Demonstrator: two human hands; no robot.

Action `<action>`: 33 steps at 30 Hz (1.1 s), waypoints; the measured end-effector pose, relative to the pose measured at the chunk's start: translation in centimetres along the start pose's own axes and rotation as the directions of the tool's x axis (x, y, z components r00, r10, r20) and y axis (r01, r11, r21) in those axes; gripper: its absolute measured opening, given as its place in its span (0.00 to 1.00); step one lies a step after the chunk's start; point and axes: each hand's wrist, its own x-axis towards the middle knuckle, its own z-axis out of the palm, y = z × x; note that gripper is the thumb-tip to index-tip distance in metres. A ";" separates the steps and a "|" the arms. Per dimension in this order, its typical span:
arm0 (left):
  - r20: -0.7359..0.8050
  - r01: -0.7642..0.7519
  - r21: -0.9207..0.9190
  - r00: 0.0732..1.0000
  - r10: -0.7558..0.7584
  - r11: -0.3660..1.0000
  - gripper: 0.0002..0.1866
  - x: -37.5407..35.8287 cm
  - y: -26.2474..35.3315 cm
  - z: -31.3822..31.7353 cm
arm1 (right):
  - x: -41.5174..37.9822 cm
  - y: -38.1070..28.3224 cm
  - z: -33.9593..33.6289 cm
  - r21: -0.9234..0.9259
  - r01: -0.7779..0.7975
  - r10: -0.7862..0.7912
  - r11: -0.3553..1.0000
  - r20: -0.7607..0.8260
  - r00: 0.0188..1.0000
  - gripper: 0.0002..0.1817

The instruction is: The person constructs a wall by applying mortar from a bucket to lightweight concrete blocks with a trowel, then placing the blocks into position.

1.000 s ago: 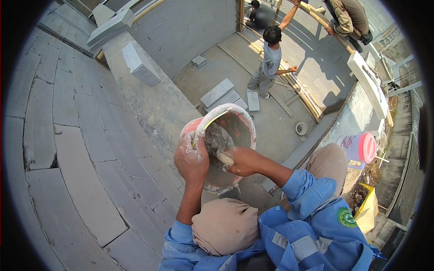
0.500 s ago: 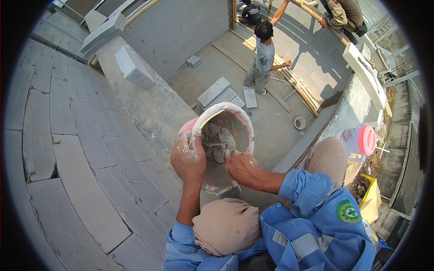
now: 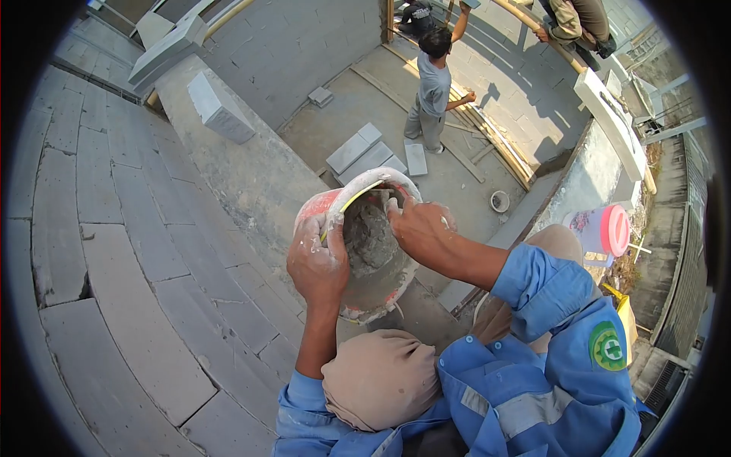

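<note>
A red bucket (image 3: 314, 204) with a mortar-smeared rim is tilted toward me above my knees. Wet grey mortar (image 3: 368, 238) lies inside it. My left hand (image 3: 317, 257) is closed on the left side of the rim, by a yellow-green handle (image 3: 355, 198), its fingers coated with mortar. At the bucket's far right, my right hand (image 3: 423, 231) reaches over the opening with curled fingers. Whatever it grips is hidden by the fingers and mortar.
A block wall top (image 3: 145, 305) runs along my left. A loose block (image 3: 219, 108) stands on the ledge. Below, a person (image 3: 434, 87) stands near stacked blocks (image 3: 358, 148) and planks. Another person (image 3: 582, 23) is up by a bamboo pole. A pink-lidded jug (image 3: 601, 231) is at right.
My right hand has moved up and away from me, from the middle of the bucket toward its far rim. My left hand keeps its hold. The person below has raised an arm holding a flat object.
</note>
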 end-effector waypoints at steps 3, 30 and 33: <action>0.001 -0.010 -0.001 1.000 0.010 1.000 0.10 -0.3 0.1 0.5 | 1.7 0.7 2.7 0.116 -0.006 -0.026 0.993 0.275 0.961 0.18; -0.083 0.066 -0.007 0.994 -0.066 0.998 0.11 0.3 -1.4 -0.1 | -2.9 -2.7 2.0 0.416 -0.108 -0.022 0.903 0.296 0.955 0.22; -0.055 0.097 -0.006 0.994 -0.097 0.995 0.10 -0.1 -1.3 -0.3 | -2.9 -2.3 3.3 0.316 -0.090 -0.007 0.944 0.294 0.956 0.23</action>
